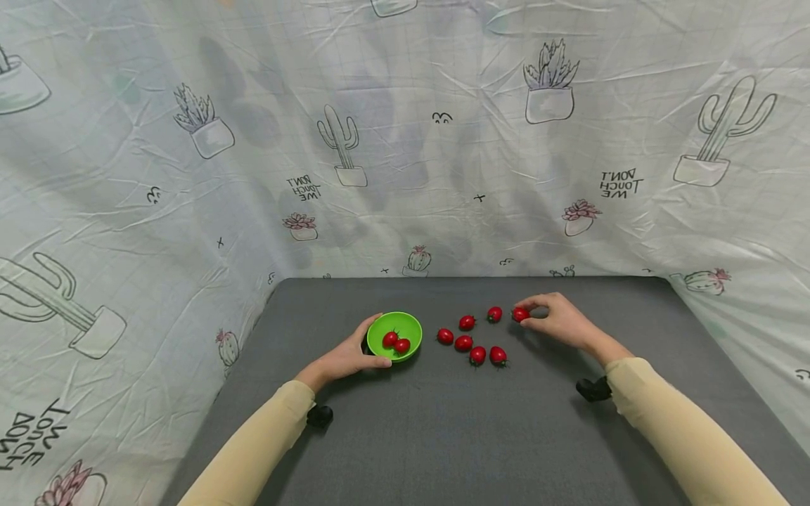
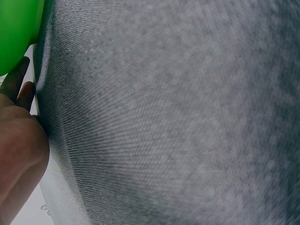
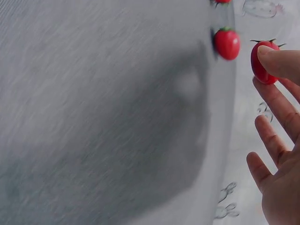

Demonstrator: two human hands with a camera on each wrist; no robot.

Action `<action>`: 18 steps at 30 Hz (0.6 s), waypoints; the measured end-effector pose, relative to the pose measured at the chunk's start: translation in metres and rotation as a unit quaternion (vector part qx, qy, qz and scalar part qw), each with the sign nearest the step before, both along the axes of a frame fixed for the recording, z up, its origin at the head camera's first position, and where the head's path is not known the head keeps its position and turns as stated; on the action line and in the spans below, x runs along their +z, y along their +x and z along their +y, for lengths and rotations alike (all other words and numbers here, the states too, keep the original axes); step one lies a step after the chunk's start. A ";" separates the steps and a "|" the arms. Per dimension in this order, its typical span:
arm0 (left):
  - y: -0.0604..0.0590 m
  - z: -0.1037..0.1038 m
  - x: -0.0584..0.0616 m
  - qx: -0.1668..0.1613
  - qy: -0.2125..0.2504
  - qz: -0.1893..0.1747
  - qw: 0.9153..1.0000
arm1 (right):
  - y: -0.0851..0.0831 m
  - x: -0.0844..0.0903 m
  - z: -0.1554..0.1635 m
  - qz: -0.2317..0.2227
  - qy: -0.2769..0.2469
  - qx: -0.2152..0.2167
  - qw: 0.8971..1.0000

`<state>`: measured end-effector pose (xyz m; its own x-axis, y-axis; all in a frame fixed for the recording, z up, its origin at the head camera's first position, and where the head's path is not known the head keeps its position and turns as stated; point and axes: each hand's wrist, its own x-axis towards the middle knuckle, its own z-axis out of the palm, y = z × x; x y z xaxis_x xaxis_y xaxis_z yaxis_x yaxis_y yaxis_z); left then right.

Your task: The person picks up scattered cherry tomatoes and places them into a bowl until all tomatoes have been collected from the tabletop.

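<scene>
On the dark gray counter (image 1: 443,436), with a cactus-print cloth (image 1: 190,176) hung all around, the left hand (image 1: 344,358) holds the green bowl (image 1: 405,327) with curled fingers while the right hand (image 1: 560,321) pinches a cherry tomato (image 1: 519,314) at the far right of the loose ones.

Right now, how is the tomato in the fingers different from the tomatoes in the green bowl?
The pinched tomato is one, gripped by the right hand above the grey table; the bowl tomatoes are two, lying untouched inside the green bowl, which the left hand holds. All are small and red.
</scene>
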<state>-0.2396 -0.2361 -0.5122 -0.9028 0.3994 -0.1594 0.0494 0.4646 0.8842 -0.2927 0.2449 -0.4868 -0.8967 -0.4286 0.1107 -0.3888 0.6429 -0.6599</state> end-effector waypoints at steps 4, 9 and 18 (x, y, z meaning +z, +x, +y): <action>-0.001 -0.001 -0.002 0.000 -0.013 0.002 1.000 | -0.001 0.009 -0.011 -0.007 -0.007 0.003 1.000; -0.002 -0.001 -0.003 0.002 -0.018 -0.003 1.000 | 0.000 0.021 -0.028 -0.008 -0.015 0.007 1.000; -0.002 -0.001 -0.002 0.001 -0.016 0.001 1.000 | -0.003 0.035 -0.059 -0.021 -0.029 0.018 0.999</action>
